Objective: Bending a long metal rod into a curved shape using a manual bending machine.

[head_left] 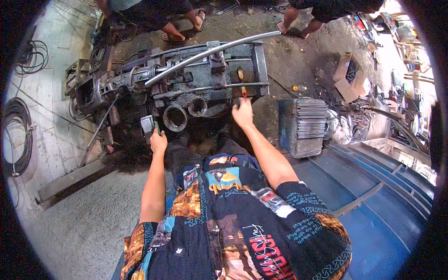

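Observation:
My left hand (pixel 158 142) is closed around the green handle of a tool with a grey, boxy head (pixel 147 125); its exact kind is unclear. My right hand (pixel 243 113) is closed at the end of a paintbrush (pixel 241 83) with a yellow and red handle, its bristles pointing away from me. The brush lies over the right part of a long metal machine (pixel 261 70), whose bed is strewn with grey metal chips. Two round cups (pixel 175 118) (pixel 198 107) stand at its near side, between my hands. A long bare metal pipe (pixel 210 55) slants across the machine.
Coiled black cable (pixel 18 135) lies on the pale floor at left. To the right stand a ribbed metal block (pixel 310 127), an open cardboard box (pixel 349 77) and blue metal panels (pixel 373 214). Two people's legs (pixel 173 32) (pixel 291 21) show beyond the machine.

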A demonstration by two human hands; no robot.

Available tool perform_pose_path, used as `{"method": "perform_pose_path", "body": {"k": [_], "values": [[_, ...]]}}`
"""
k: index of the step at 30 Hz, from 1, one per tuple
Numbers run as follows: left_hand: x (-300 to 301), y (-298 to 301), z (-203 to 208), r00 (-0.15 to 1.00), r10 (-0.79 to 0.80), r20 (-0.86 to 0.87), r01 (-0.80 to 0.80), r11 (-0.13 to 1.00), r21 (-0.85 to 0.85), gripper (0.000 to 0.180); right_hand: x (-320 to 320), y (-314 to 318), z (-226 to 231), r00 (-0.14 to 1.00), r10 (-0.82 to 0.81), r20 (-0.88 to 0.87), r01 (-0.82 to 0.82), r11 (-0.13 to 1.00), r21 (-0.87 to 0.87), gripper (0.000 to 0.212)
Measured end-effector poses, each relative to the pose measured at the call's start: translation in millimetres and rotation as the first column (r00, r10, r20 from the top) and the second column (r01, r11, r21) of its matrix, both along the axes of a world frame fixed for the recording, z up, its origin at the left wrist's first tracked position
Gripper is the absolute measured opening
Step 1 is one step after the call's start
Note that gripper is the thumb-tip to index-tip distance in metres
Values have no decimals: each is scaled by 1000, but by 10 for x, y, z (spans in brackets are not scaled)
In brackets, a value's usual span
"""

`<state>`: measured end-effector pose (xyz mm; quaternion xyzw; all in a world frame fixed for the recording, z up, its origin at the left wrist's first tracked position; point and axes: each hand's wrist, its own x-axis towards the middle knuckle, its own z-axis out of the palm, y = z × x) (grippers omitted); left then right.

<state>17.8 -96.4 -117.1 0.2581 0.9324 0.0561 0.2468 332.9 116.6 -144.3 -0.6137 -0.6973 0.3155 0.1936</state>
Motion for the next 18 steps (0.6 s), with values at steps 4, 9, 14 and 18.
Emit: {"method": "perform_pose_path", "body": {"k": [4,9,14,18], "values": [[35,7,59,997,-54,56,50,995,84,45,80,263,-184,984,-123,129,118,992,49,33],[-69,-178,-41,986,-113,124,94,984,153,48,-31,508,-434,947,-95,308,88,995,37,31],[-136,-294,-18,973,-174,152,144,971,190,49,-66,526,-476,949,-103,299,121,992,-41,31],[-173,-323,-38,969,-171,178,130,966,222,47,-112,488,-309,950,-183,251,217,969,-116,34]]}}
